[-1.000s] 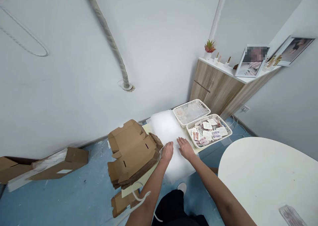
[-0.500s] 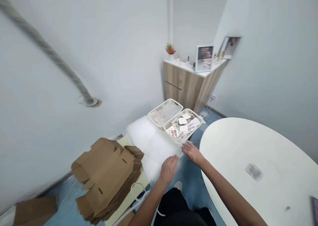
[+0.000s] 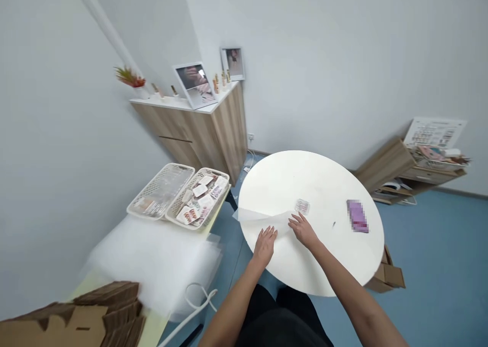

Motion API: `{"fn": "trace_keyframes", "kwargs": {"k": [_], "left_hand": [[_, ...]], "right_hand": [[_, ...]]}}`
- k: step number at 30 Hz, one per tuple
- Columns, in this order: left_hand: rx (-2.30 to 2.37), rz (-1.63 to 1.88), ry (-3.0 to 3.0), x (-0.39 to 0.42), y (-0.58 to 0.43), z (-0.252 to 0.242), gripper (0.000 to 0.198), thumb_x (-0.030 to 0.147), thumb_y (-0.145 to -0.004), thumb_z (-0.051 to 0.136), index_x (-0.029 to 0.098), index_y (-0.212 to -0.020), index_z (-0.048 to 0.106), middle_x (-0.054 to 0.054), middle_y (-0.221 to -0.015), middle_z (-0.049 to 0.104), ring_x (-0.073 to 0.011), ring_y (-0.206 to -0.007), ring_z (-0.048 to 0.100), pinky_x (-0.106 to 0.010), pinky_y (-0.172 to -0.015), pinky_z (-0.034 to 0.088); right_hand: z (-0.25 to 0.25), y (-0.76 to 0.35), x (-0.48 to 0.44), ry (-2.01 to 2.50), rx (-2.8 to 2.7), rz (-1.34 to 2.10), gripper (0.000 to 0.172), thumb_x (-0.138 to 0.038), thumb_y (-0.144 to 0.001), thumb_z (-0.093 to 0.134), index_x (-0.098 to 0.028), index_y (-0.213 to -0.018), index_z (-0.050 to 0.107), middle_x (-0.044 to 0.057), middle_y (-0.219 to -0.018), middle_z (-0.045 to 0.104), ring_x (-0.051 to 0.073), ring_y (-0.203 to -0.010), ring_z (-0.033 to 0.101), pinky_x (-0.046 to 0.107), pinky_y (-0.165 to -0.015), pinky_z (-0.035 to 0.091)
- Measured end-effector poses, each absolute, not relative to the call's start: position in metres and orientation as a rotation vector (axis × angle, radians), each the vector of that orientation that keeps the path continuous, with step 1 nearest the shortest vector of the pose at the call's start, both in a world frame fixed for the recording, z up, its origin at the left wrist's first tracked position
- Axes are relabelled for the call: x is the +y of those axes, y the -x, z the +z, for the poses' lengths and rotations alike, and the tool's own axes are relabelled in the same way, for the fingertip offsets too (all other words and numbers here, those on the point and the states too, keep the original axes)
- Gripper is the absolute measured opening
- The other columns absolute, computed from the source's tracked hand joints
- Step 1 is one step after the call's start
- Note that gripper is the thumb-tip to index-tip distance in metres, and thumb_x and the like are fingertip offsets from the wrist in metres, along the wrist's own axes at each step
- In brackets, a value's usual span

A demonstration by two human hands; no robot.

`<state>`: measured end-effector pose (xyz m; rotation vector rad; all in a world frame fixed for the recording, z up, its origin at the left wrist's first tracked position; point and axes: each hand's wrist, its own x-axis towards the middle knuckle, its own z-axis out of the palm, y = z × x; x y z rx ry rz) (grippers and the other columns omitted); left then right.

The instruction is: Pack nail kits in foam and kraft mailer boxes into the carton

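Note:
A thin translucent sheet (image 3: 253,215) lies over the left part of the round white table (image 3: 343,255). My left hand (image 3: 266,244) rests on the sheet with its fingers extended. My right hand (image 3: 303,229) is closed on the sheet's right end, with fingertips pressed to it. Just beyond my right fingertips sits a small clear pack (image 3: 302,207) with printed contents. A pixelated purple item (image 3: 357,216) lies farther right on the table.
At left, a side table carries a basket of small packs (image 3: 204,197), a basket of clear plastic (image 3: 160,192), stacked white sheets (image 3: 152,260) and flat cardboard boxes (image 3: 91,321). A cabinet (image 3: 190,128) stands behind; an open carton (image 3: 389,273) is at right.
The view has swung right. Both hands have gone from beside the stacked white sheets to over the round table, bringing a thin sheet along.

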<state>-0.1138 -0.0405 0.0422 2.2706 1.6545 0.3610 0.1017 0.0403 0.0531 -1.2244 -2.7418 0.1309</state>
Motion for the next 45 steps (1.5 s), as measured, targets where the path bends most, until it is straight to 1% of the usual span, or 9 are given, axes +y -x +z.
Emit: {"fn": "trace_keyframes", "kwargs": {"k": [6,10,17,20,26,29,37,40,45], "left_hand": [[1.511,0.273,-2.461,-0.042,0.092,0.011,0.043,0.011,-0.094,0.037,0.024,-0.129,0.057,-0.007,-0.141,0.054,-0.0234,-0.14,0.038,-0.054,-0.115,0.029],[1.532,0.235,-2.535,-0.037,0.105,0.002,0.039,0.014,-0.094,0.039,0.025,-0.128,0.057,-0.006,-0.141,0.055,-0.0251,-0.14,0.037,-0.061,-0.117,0.019],[1.729,0.166,-2.545,-0.017,0.131,0.01,0.051,0.005,-0.088,0.034,0.027,-0.13,0.055,-0.005,-0.139,0.056,-0.0278,-0.14,0.036,-0.069,-0.115,0.003],[1.747,0.131,-2.509,-0.016,0.131,0.009,0.058,0.001,-0.084,0.031,0.026,-0.133,0.053,-0.006,-0.141,0.054,-0.027,-0.14,0.036,-0.069,-0.115,0.006],[1.725,0.196,-2.41,-0.028,0.113,-0.007,0.065,0.001,-0.08,0.035,0.015,-0.143,0.042,-0.013,-0.153,0.037,-0.0267,-0.144,0.03,-0.057,-0.117,0.02],[1.672,0.259,-2.368,-0.03,0.104,-0.016,0.062,0.005,-0.083,0.037,0.014,-0.145,0.039,-0.013,-0.155,0.034,-0.0264,-0.144,0.028,-0.051,-0.116,0.027],[1.604,0.308,-2.317,-0.028,0.105,-0.025,0.048,0.024,-0.098,0.036,0.022,-0.146,0.039,-0.012,-0.156,0.033,-0.0268,-0.145,0.026,-0.052,-0.114,0.03],[1.587,0.294,-2.314,-0.029,0.106,-0.026,0.046,0.025,-0.098,0.037,0.024,-0.144,0.041,-0.011,-0.155,0.034,-0.0275,-0.145,0.025,-0.054,-0.114,0.029],[1.573,0.281,-2.312,-0.029,0.107,-0.029,0.045,0.022,-0.099,0.036,0.026,-0.143,0.043,-0.011,-0.155,0.034,-0.028,-0.145,0.025,-0.055,-0.114,0.029]], "right_hand": [[0.027,-0.142,0.002,1.477,-2.71,0.251,0.038,-0.006,-0.09,0.042,-0.017,-0.112,0.069,0.012,-0.127,0.065,0.026,-0.128,0.051,0.051,-0.113,0.029],[0.011,-0.137,-0.015,1.523,-2.693,0.335,0.038,-0.01,-0.091,0.044,-0.017,-0.122,0.065,0.012,-0.136,0.058,0.026,-0.129,0.05,0.047,-0.112,0.031],[0.001,-0.115,-0.021,1.535,-2.609,0.417,0.045,-0.036,-0.097,0.042,-0.018,-0.137,0.052,0.011,-0.147,0.047,0.028,-0.136,0.04,0.048,-0.113,0.028],[0.007,-0.115,-0.011,1.536,-2.578,0.449,0.048,-0.042,-0.098,0.038,-0.018,-0.137,0.052,0.011,-0.147,0.047,0.027,-0.136,0.039,0.049,-0.114,0.025],[0.016,-0.136,0.037,1.749,-2.416,0.372,0.045,-0.025,-0.094,0.039,-0.012,-0.136,0.049,0.015,-0.141,0.051,0.026,-0.129,0.045,0.042,-0.111,0.031],[0.015,-0.149,0.066,1.851,-2.366,0.351,0.052,-0.025,-0.09,0.044,-0.01,-0.14,0.043,0.017,-0.145,0.046,0.028,-0.132,0.041,0.041,-0.111,0.031],[-0.001,-0.165,0.121,1.938,-2.345,0.467,0.071,-0.031,-0.084,0.057,-0.013,-0.147,0.031,0.017,-0.156,0.03,0.033,-0.141,0.03,0.048,-0.113,0.025],[-0.006,-0.166,0.129,1.939,-2.364,0.508,0.069,-0.028,-0.082,0.058,-0.013,-0.146,0.034,0.017,-0.153,0.035,0.031,-0.14,0.032,0.046,-0.113,0.025],[-0.002,-0.167,0.132,1.923,-2.363,0.451,0.062,-0.024,-0.079,0.058,-0.011,-0.138,0.043,0.019,-0.139,0.049,0.03,-0.125,0.046,0.04,-0.108,0.033]]}}
